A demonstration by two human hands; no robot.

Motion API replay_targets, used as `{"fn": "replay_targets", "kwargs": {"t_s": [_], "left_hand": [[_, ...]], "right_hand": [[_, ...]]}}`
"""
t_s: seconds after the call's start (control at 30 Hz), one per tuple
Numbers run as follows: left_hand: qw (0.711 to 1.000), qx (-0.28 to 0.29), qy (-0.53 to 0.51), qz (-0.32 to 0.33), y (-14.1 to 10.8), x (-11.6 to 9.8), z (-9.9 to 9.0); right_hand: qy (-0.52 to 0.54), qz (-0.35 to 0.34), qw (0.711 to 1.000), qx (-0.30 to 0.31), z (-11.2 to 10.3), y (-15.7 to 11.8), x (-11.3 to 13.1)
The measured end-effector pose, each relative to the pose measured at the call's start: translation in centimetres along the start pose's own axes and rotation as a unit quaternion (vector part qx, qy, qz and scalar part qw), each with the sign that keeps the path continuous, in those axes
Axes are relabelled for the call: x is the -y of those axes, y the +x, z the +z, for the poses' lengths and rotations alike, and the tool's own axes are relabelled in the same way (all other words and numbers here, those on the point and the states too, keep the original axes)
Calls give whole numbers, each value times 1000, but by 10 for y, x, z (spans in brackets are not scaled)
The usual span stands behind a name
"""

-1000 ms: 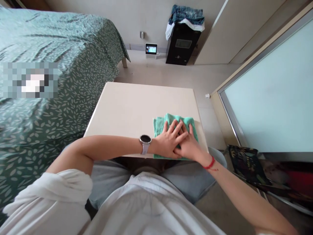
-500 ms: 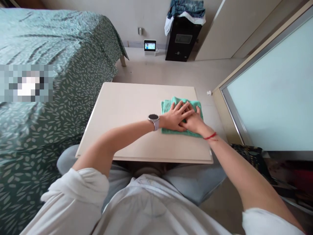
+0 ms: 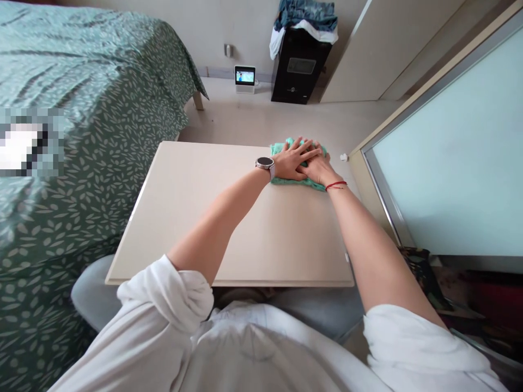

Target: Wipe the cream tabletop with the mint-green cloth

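Note:
A green cloth [image 3: 281,180] lies at the far right corner of the pale tabletop [image 3: 196,207]. My left hand [image 3: 289,162], with a watch at the wrist, rests spread out, its fingers overlapping the back of my right hand. Pressed flat on the cloth is my right hand [image 3: 321,166], with a red thread round the wrist; its fingers are partly covered by the left ones. Both hands look open, palms down, and neither grips the cloth.
A bed with a green leaf-patterned sheet [image 3: 134,92] stands at the left. Beyond the table are a small lit screen [image 3: 245,76] and a black cabinet [image 3: 300,68] topped with clothes [image 3: 308,13]. A frosted panel [image 3: 457,147] is at the right.
Both hands and the cloth have moved away from my body, to the table's far right corner. The arms are stretched out further, and the view has shifted slightly.

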State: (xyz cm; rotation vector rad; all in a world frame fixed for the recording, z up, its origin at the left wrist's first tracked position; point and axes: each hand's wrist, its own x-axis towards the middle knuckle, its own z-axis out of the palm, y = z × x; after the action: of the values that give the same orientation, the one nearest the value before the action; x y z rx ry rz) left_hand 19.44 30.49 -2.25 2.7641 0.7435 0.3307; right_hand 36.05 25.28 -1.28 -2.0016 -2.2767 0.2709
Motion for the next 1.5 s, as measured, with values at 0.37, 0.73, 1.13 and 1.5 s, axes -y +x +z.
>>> {"fn": "replay_targets", "kwargs": {"t_s": [0.37,0.73,1.13,1.5], "left_hand": [[999,45,-7,-16,-34,-37,3],[998,50,-4,26,-168,-174,19],[997,66,-12,-42,-253,-148,0],[999,10,-18,-45,-133,31,-34]], "right_hand": [[70,82,993,-46,24,-56,-3],[-54,49,989,-131,58,-259,63],[-62,-47,997,-14,53,-232,141],[-15,-41,999,-5,40,-7,101]]}}
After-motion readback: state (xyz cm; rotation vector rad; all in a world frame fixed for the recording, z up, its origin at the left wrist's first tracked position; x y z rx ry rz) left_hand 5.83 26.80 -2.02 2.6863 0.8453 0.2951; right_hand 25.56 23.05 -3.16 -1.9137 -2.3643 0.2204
